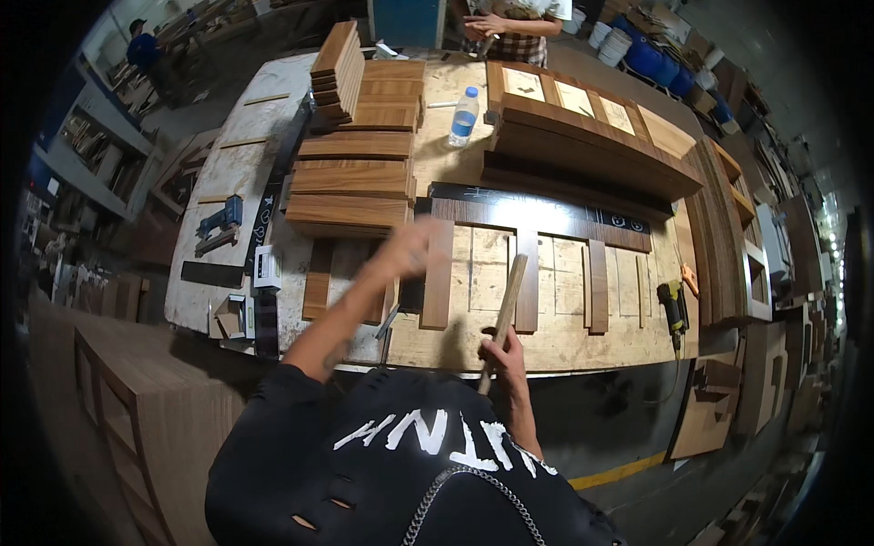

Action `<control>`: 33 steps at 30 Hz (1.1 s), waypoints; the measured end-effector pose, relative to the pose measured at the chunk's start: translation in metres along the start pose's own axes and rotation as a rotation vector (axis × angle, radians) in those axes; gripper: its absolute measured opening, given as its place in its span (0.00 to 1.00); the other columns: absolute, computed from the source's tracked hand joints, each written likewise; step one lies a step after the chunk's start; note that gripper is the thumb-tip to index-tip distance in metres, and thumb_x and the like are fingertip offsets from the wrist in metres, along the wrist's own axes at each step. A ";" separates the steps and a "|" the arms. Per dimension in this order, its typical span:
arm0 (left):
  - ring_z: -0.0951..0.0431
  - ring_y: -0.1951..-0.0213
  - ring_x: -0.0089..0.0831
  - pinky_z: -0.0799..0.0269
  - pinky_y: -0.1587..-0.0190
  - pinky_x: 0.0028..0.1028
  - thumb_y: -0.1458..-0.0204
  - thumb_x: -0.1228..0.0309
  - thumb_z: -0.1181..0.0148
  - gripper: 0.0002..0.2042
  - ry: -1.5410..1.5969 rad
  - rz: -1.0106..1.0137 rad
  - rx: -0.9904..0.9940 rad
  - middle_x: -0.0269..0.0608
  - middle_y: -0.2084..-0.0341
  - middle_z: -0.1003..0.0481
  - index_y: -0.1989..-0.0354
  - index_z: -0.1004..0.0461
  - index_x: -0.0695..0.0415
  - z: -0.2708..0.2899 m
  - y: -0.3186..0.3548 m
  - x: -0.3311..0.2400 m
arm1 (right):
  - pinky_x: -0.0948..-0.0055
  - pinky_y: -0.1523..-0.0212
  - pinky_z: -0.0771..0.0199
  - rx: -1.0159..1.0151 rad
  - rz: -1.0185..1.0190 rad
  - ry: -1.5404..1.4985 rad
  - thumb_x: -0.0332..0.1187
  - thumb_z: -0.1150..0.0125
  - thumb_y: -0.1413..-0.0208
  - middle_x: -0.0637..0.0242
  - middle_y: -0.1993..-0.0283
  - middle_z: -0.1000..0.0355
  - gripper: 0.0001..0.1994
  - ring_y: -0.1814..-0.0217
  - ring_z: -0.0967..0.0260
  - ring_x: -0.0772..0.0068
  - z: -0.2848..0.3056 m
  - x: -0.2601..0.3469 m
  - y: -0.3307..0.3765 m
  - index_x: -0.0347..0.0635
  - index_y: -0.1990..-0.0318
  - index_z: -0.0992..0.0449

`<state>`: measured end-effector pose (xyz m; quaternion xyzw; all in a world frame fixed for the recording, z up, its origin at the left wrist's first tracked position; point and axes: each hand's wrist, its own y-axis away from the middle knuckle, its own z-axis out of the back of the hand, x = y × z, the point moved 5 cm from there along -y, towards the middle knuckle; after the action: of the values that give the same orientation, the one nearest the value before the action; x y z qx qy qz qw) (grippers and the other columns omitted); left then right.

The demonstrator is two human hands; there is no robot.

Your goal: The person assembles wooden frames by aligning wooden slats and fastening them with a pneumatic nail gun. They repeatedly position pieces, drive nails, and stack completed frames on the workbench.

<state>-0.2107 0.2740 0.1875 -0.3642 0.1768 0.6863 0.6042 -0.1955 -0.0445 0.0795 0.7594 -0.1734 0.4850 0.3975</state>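
Observation:
My right hand (505, 353) is closed around a narrow light wooden strip (512, 296), which slants up over the workbench from near my body. My left hand (411, 246) reaches forward, smeared by motion, so its fingers cannot be made out. It is over the left end of a brown wood-grain frame, beside a stack of drawer-like brown boards (350, 213). The frame has a long dark rail (537, 218) along its far side. Several slats run from it toward me, including a left slat (438, 291) and a middle slat (526, 314).
A water bottle (463, 118) stands beyond the frame, near a long brown cabinet piece (583, 146). A blue nail gun (218, 223) lies left; a yellow-green power drill (673, 308) lies right. Across the bench stands another person (514, 25). A shelf unit (137, 428) stands at lower left.

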 end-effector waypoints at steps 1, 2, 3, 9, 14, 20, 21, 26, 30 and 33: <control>0.23 0.47 0.50 0.32 0.40 0.43 0.52 0.50 0.30 0.29 -0.041 -0.057 -0.241 0.54 0.53 0.22 0.49 0.23 0.61 0.030 0.007 0.038 | 0.71 0.64 0.22 -0.032 -0.031 -0.045 0.32 0.29 0.44 0.65 0.58 0.26 0.28 0.64 0.26 0.74 0.011 -0.009 0.010 0.40 0.36 0.31; 0.26 0.44 0.52 0.35 0.38 0.45 0.56 0.51 0.28 0.34 -0.489 0.090 -0.006 0.58 0.50 0.24 0.46 0.26 0.64 0.051 -0.007 0.051 | 0.72 0.65 0.24 -0.147 -0.004 -0.100 0.34 0.28 0.44 0.64 0.60 0.25 0.33 0.65 0.27 0.75 0.037 -0.019 0.024 0.40 0.32 0.34; 0.29 0.40 0.55 0.34 0.38 0.46 0.58 0.49 0.27 0.38 -0.608 0.123 -0.011 0.60 0.45 0.26 0.43 0.27 0.65 0.073 -0.003 0.067 | 0.73 0.65 0.25 -0.206 -0.003 -0.051 0.34 0.28 0.44 0.64 0.60 0.25 0.35 0.66 0.28 0.76 0.056 -0.021 0.035 0.39 0.30 0.36; 0.42 0.30 0.55 0.44 0.31 0.48 0.62 0.67 0.22 0.44 -0.594 0.147 0.078 0.55 0.31 0.40 0.32 0.35 0.59 0.085 0.028 0.121 | 0.76 0.69 0.26 -0.533 0.171 -0.022 0.37 0.31 0.39 0.66 0.66 0.26 0.36 0.70 0.28 0.77 0.168 0.000 0.080 0.32 0.28 0.40; 0.41 0.32 0.59 0.45 0.32 0.51 0.49 0.63 0.29 0.37 -0.607 0.177 -0.099 0.61 0.32 0.40 0.31 0.36 0.62 0.075 0.038 0.079 | 0.70 0.60 0.21 -0.736 0.150 0.270 0.44 0.29 0.42 0.58 0.59 0.22 0.38 0.61 0.24 0.69 0.229 0.046 0.090 0.34 0.30 0.37; 0.35 0.35 0.57 0.39 0.34 0.47 0.43 0.60 0.34 0.28 -0.397 0.204 -0.161 0.58 0.36 0.34 0.39 0.29 0.64 0.012 0.060 0.014 | 0.57 0.36 0.30 -0.829 0.037 0.871 0.47 0.26 0.53 0.41 0.38 0.28 0.40 0.35 0.30 0.44 0.349 0.086 0.061 0.37 0.34 0.30; 0.34 0.36 0.57 0.39 0.34 0.46 0.44 0.60 0.34 0.27 -0.362 0.225 -0.158 0.58 0.36 0.34 0.40 0.28 0.65 -0.001 0.063 0.006 | 0.57 0.36 0.30 -0.846 -0.001 0.905 0.48 0.26 0.53 0.41 0.38 0.28 0.40 0.35 0.31 0.44 0.374 0.088 0.053 0.38 0.34 0.30; 0.34 0.36 0.56 0.39 0.33 0.45 0.41 0.60 0.36 0.26 -0.238 0.431 -0.143 0.59 0.37 0.33 0.41 0.27 0.67 -0.056 0.071 -0.033 | 0.53 0.34 0.33 -0.813 0.089 1.055 0.51 0.30 0.48 0.42 0.35 0.32 0.38 0.33 0.35 0.43 0.457 0.125 -0.004 0.42 0.32 0.32; 0.29 0.39 0.55 0.37 0.34 0.43 0.41 0.60 0.36 0.25 -0.289 0.376 -0.198 0.61 0.43 0.27 0.43 0.26 0.68 -0.114 0.100 -0.041 | 0.48 0.31 0.37 -0.768 0.176 1.143 0.50 0.32 0.48 0.43 0.28 0.40 0.38 0.28 0.41 0.41 0.508 0.125 -0.058 0.44 0.31 0.34; 0.27 0.40 0.54 0.35 0.34 0.42 0.43 0.60 0.34 0.24 -0.270 0.521 -0.129 0.61 0.45 0.25 0.45 0.25 0.66 -0.162 0.126 -0.074 | 0.48 0.32 0.37 -0.756 0.197 1.111 0.47 0.32 0.48 0.41 0.29 0.38 0.32 0.30 0.40 0.38 0.540 0.104 -0.069 0.45 0.35 0.28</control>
<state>-0.2848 0.0855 0.1060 -0.2498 0.1384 0.8702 0.4014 0.2218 -0.4054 0.0253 0.1871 -0.1695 0.7433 0.6195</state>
